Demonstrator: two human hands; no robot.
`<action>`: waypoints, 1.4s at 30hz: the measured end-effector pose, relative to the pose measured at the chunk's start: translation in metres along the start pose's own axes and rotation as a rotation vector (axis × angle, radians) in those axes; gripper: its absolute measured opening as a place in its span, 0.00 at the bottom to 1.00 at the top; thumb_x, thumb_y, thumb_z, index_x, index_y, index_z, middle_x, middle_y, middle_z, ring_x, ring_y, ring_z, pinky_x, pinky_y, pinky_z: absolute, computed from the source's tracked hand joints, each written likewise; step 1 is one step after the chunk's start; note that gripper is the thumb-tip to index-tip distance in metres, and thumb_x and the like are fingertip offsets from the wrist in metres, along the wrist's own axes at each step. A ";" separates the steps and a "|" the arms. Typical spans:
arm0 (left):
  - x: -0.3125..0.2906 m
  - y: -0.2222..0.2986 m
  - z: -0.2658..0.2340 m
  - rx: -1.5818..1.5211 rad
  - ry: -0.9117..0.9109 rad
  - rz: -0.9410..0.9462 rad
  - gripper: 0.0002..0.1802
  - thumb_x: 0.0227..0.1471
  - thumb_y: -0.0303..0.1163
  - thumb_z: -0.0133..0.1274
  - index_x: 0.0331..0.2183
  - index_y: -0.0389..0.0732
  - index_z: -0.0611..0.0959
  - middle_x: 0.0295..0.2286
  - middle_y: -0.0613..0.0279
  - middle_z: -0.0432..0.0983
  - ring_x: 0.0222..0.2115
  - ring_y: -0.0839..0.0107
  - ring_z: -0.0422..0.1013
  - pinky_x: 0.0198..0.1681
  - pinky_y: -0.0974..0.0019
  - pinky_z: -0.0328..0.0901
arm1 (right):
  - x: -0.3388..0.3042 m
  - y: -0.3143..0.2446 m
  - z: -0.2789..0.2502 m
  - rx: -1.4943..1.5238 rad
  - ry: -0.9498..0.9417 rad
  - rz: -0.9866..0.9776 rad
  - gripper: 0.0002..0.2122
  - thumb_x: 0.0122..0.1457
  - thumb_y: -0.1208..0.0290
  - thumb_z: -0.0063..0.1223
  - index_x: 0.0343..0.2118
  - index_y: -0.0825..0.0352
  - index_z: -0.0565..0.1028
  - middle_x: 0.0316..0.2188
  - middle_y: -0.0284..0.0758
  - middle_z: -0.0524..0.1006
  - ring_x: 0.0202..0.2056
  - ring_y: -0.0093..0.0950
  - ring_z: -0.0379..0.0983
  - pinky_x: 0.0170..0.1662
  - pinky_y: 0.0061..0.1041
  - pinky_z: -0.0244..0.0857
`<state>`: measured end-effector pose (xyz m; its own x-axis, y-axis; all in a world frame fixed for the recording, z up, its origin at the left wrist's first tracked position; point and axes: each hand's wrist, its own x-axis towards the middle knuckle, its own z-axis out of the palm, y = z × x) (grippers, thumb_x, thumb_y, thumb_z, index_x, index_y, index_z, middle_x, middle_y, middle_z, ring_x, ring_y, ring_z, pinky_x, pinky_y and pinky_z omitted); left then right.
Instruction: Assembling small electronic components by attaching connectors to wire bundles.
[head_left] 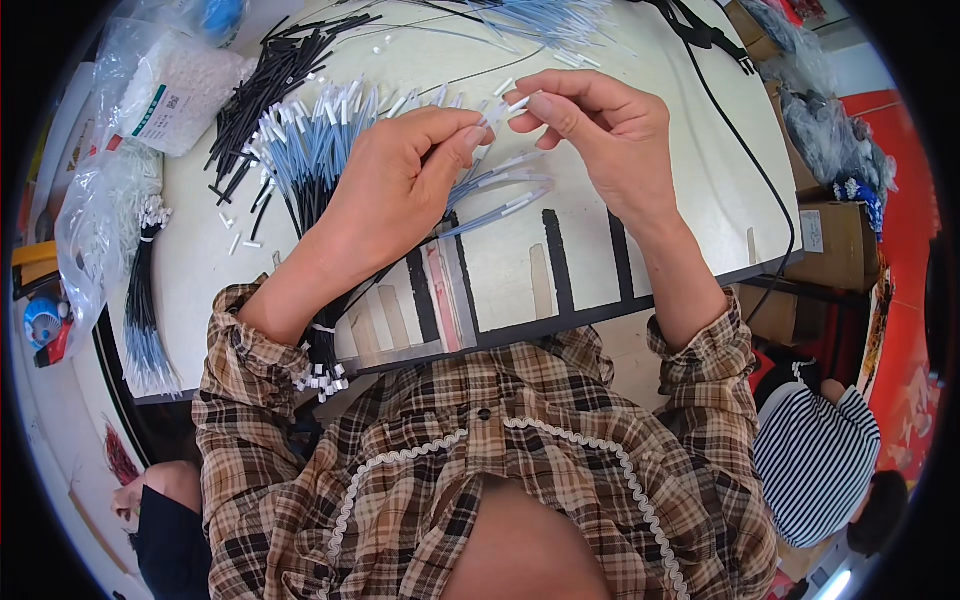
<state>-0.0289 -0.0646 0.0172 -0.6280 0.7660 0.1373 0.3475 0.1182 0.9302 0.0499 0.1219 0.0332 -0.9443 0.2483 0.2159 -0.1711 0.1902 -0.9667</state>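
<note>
Over the table my left hand (405,175) is closed, thumb and forefinger pinching the thin end of a wire (488,126). Just right of it, my right hand (615,135) pinches a small white tube (520,103) between thumb and forefinger. The two fingertips are close together; whether wire and tube touch is too small to tell. Beneath my left forearm runs a large bundle of black wires with blue-grey, white-tipped ends (312,145). White connectors (322,380) hang from its other end past the table edge. Several loose wire ends (505,205) lie below my hands.
Black tubes (280,85) are piled at the back left, beside a plastic bag of small white pieces (170,95). A tied wire bundle (142,290) lies at the left edge. More blue-grey wires (545,20) lie at the back. A black cable (735,125) crosses the right side, near cardboard boxes (835,245).
</note>
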 end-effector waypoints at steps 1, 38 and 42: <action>0.000 -0.001 0.000 0.000 0.001 -0.001 0.13 0.60 0.32 0.47 0.38 0.34 0.80 0.23 0.68 0.71 0.23 0.83 0.62 0.28 0.78 0.61 | 0.000 0.000 0.000 -0.004 -0.009 0.009 0.07 0.57 0.76 0.54 0.37 0.70 0.78 0.32 0.35 0.80 0.32 0.22 0.78 0.30 0.15 0.70; 0.004 0.001 -0.005 -0.184 -0.115 -0.091 0.13 0.60 0.33 0.46 0.33 0.33 0.80 0.20 0.71 0.68 0.22 0.84 0.61 0.27 0.78 0.59 | 0.002 0.000 -0.005 0.080 -0.048 0.019 0.06 0.58 0.77 0.51 0.34 0.70 0.79 0.31 0.34 0.80 0.27 0.16 0.75 0.26 0.12 0.65; 0.003 0.001 -0.005 -0.228 -0.148 -0.109 0.13 0.60 0.33 0.46 0.34 0.33 0.80 0.20 0.71 0.67 0.22 0.84 0.61 0.27 0.78 0.59 | 0.000 -0.002 -0.005 0.064 -0.111 0.093 0.06 0.57 0.75 0.53 0.34 0.71 0.79 0.26 0.34 0.79 0.24 0.15 0.73 0.24 0.12 0.65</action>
<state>-0.0335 -0.0655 0.0201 -0.5385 0.8426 -0.0034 0.1073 0.0726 0.9916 0.0513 0.1269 0.0359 -0.9816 0.1547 0.1124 -0.0960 0.1098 -0.9893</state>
